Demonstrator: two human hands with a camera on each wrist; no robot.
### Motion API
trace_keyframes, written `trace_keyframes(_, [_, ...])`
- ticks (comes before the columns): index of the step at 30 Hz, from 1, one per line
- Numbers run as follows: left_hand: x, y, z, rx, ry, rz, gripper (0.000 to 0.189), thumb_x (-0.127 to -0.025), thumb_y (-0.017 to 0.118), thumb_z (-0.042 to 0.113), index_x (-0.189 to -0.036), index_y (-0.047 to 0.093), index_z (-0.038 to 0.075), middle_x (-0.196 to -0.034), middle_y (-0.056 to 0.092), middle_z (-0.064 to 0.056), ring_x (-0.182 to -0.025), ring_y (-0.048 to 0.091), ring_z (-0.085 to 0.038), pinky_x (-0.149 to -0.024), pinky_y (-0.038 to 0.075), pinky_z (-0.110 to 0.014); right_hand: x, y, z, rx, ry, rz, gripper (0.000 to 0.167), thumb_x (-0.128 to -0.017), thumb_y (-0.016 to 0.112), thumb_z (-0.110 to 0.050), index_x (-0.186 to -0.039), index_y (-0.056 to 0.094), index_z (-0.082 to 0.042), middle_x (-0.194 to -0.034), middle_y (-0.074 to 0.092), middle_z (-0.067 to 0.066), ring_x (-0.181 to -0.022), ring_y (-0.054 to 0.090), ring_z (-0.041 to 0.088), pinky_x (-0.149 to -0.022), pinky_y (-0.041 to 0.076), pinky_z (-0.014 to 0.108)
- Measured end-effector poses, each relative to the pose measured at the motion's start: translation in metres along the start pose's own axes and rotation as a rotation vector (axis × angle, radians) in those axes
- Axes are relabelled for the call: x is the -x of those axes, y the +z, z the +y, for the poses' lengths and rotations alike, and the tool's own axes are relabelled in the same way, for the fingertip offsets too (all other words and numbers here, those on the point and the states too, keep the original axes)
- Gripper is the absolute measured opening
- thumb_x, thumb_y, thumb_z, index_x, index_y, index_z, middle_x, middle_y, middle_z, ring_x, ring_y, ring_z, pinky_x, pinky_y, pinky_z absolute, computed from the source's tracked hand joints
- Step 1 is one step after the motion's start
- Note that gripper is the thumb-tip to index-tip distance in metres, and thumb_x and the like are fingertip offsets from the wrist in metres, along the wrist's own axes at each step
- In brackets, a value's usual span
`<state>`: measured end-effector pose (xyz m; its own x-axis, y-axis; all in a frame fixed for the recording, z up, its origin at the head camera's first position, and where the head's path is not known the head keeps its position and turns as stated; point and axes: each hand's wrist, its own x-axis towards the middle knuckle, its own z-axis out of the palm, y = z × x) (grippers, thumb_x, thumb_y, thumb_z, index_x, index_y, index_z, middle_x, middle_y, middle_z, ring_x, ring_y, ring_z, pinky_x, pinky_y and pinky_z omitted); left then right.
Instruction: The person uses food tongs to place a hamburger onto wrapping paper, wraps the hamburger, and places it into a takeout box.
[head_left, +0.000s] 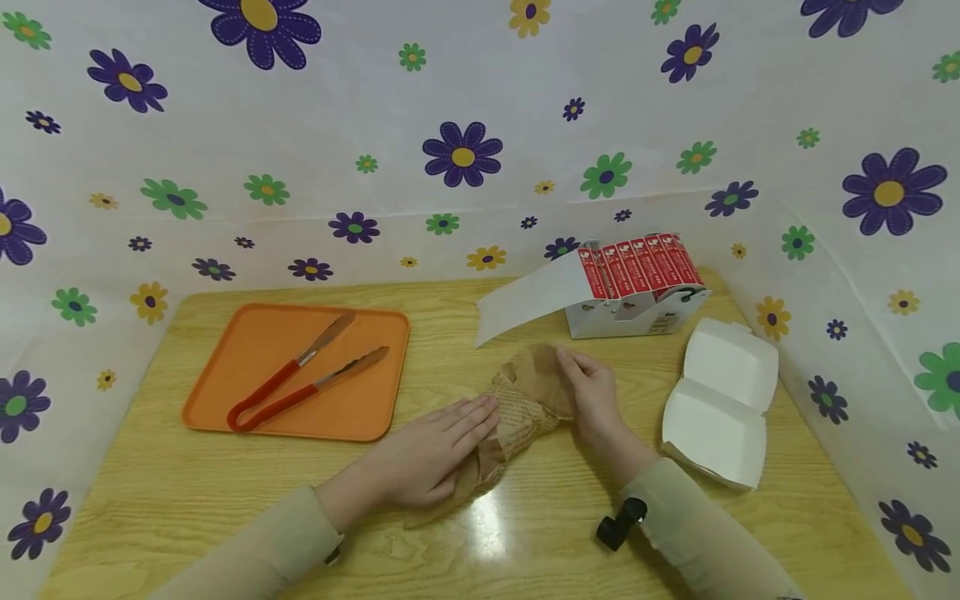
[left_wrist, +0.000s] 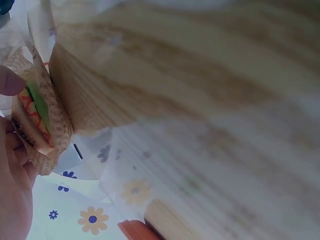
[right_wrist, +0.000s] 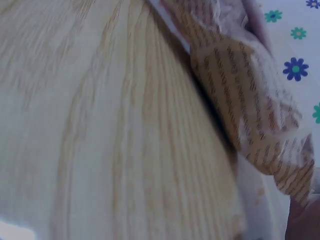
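Observation:
A sandwich in brown printed wrapping paper [head_left: 517, 412] lies slantwise on the table's middle. My left hand [head_left: 427, 450] holds it from the left, fingers across the top and thumb at the near side. In the left wrist view, bread, green lettuce and red sauce of the sandwich [left_wrist: 35, 107] show at the paper's open end, between thumb and fingers. My right hand [head_left: 596, 396] pinches the paper at the far right end. The right wrist view shows the printed paper [right_wrist: 235, 95] close up, with only a little of the right hand [right_wrist: 302, 220] at the corner.
At left, an orange tray [head_left: 217, 379] carries tongs [head_left: 273, 392] with red handles. A white box [head_left: 626, 317] of red packets stands at the back right, its lid flap folded out leftward. Right of my right hand, a white clamshell box [head_left: 716, 429] stands open.

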<state>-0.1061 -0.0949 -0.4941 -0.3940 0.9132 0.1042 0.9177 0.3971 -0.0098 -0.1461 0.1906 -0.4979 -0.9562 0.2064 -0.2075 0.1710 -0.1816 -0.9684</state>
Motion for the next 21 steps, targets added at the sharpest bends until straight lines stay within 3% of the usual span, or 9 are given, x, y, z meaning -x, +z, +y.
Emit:
trace_keyframes(5, [0.000, -0.002, 0.001, -0.012, -0.002, -0.003, 0.081, -0.096, 0.060, 0.025, -0.166, 0.029, -0.002, -0.175, 0.027, -0.019, -0.164, 0.027, -0.030, -0.135, 0.028, -0.041, 0.010, 0.006, -0.010, -0.073, 0.021, -0.046, 0.024, -0.110, 0.058, -0.015, -0.116, 0.082, -0.010, -0.105, 0.076, -0.011, -0.099, 0.069, 0.001, -0.086, 0.060, 0.016])
trace_keyframes(9, [0.001, -0.003, 0.002, -0.021, -0.010, -0.008, 0.080, -0.097, 0.060, 0.027, -0.166, 0.030, -0.001, -0.175, 0.027, -0.019, -0.164, 0.028, -0.030, -0.134, 0.030, -0.041, 0.022, 0.012, -0.018, -0.110, 0.063, -0.111, 0.032, -0.112, 0.055, -0.016, -0.098, 0.083, -0.022, -0.103, 0.074, -0.012, -0.098, 0.068, 0.003, -0.084, 0.061, 0.017])
trace_keyframes(12, [0.000, -0.004, 0.003, -0.027, -0.018, -0.010, 0.080, -0.097, 0.059, 0.027, -0.166, 0.029, -0.001, -0.175, 0.027, -0.018, -0.164, 0.028, -0.029, -0.134, 0.030, -0.041, 0.032, 0.015, -0.022, -0.064, 0.068, -0.153, 0.030, -0.112, 0.053, -0.015, -0.106, 0.082, -0.014, -0.112, 0.075, -0.010, -0.106, 0.068, 0.002, -0.092, 0.060, 0.017])
trace_keyframes(16, [0.000, -0.004, 0.005, -0.030, -0.029, -0.021, 0.081, -0.098, 0.059, 0.027, -0.167, 0.027, 0.000, -0.176, 0.025, -0.018, -0.164, 0.026, -0.029, -0.134, 0.029, -0.040, 0.043, 0.021, -0.021, 0.063, 0.000, -0.205, 0.033, -0.112, 0.053, -0.013, -0.125, 0.072, 0.009, -0.129, 0.076, 0.004, -0.107, 0.067, -0.003, -0.095, 0.057, 0.014])
trace_keyframes(19, [0.000, -0.003, 0.006, -0.025, -0.041, -0.042, 0.081, -0.099, 0.058, 0.028, -0.168, 0.024, 0.000, -0.177, 0.022, -0.017, -0.165, 0.023, -0.028, -0.135, 0.026, -0.040, 0.050, 0.024, -0.017, 0.160, -0.113, -0.282, 0.035, -0.112, 0.053, -0.014, -0.130, 0.068, 0.012, -0.136, 0.072, 0.017, -0.090, 0.064, -0.007, -0.074, 0.053, 0.010])
trace_keyframes(21, [0.001, -0.003, 0.007, -0.020, -0.050, -0.059, 0.082, -0.100, 0.057, 0.028, -0.168, 0.022, 0.001, -0.178, 0.019, -0.016, -0.166, 0.020, -0.028, -0.136, 0.024, -0.040, 0.054, 0.026, -0.014, 0.199, -0.208, -0.347, 0.034, -0.112, 0.053, -0.012, -0.132, 0.068, 0.011, -0.138, 0.068, 0.023, -0.098, 0.067, -0.008, -0.080, 0.054, 0.009])
